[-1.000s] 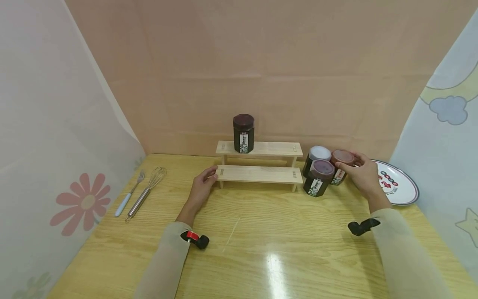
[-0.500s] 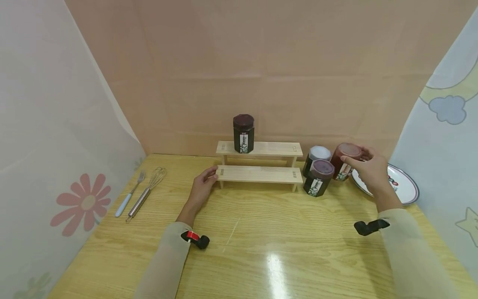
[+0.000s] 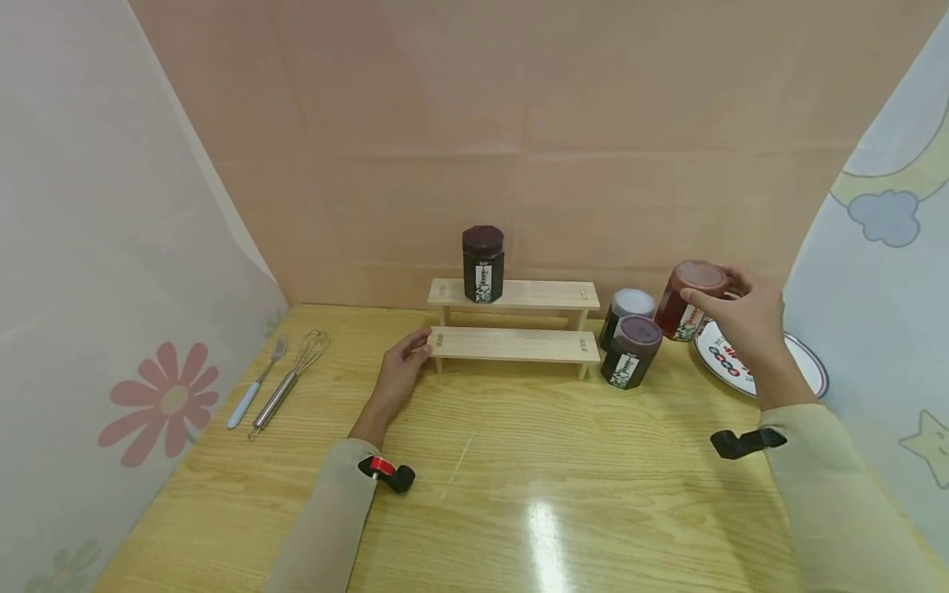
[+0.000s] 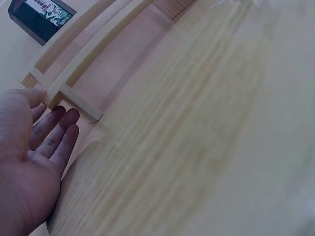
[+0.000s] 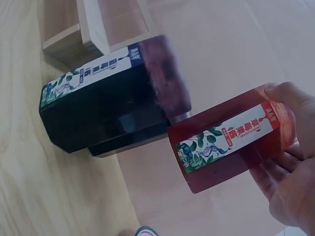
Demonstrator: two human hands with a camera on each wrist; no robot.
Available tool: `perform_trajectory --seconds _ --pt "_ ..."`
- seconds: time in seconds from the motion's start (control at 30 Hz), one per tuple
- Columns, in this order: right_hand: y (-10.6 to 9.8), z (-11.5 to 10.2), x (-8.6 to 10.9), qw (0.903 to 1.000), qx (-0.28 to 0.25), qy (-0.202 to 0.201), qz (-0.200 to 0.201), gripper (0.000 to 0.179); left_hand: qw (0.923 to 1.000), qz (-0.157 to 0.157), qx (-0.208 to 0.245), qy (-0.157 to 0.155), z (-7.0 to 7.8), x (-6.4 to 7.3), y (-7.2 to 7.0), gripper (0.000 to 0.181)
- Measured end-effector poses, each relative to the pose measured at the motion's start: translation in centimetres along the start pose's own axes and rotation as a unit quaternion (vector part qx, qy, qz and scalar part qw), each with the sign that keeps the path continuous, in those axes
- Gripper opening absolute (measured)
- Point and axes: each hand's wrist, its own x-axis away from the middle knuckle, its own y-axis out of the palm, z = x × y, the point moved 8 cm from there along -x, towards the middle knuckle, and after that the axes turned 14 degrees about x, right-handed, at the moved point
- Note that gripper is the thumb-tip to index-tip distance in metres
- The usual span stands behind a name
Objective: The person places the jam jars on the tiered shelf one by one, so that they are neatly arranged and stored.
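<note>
In the head view my right hand (image 3: 752,317) grips a red jar (image 3: 682,305) by its lid, lifted and slightly tilted beside the plate. The right wrist view shows its label, with thumb and fingers round the lid end. Two dark jars stand close by on the table, one purple-lidded (image 3: 632,358) in front of one white-lidded (image 3: 630,303). My left hand (image 3: 396,379) pinches the left end of the lower board of a two-tier wooden rack (image 3: 511,344); the left wrist view has the thumb above and fingertips below. Another dark jar (image 3: 483,268) stands on the upper board.
A white plate (image 3: 814,375) with a dark rim lies at the right, partly behind my right forearm. At the left lie a fork (image 3: 243,405) and a whisk (image 3: 276,402). A plain backdrop (image 3: 356,206) rises behind the table.
My right hand has lifted the red jar from beside the other jars and carried it up and slightly right. The left hand and the rack look unmoved.
</note>
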Motion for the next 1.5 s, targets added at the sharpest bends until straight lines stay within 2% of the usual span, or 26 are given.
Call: perform_trajectory --seconds 0.23,0.47,0.6,0.93,1.2,1.5 --pt "-0.4 -1.9 -0.1 0.9997 0.023 -0.001 0.005 0.078 0.9999 -0.001 -0.010 0.012 0.3 0.0 -0.2 0.043" --pt "-0.7 -3.5 0.1 0.9998 0.002 -0.005 0.019 0.071 0.9999 -0.004 -0.008 0.005 0.4 0.0 -0.3 0.044" --pt "-0.2 -4.1 0.0 0.9998 -0.012 0.004 0.013 0.072 1.0000 -0.002 -0.002 0.005 0.6 0.1 -0.3 0.044" --pt "3.0 -6.8 -0.1 0.9991 -0.036 -0.019 -0.008 0.071 0.9999 0.001 -0.004 0.013 0.4 0.2 -0.3 0.042" --pt "6.1 -9.4 -0.3 0.9951 -0.089 -0.041 -0.011 0.067 0.9997 0.002 -0.009 0.022 0.4 0.1 -0.1 0.041" --pt "9.4 -10.9 -0.4 0.9943 -0.103 -0.016 -0.021 0.072 0.9998 -0.009 0.005 0.014 0.4 0.1 0.1 0.045"
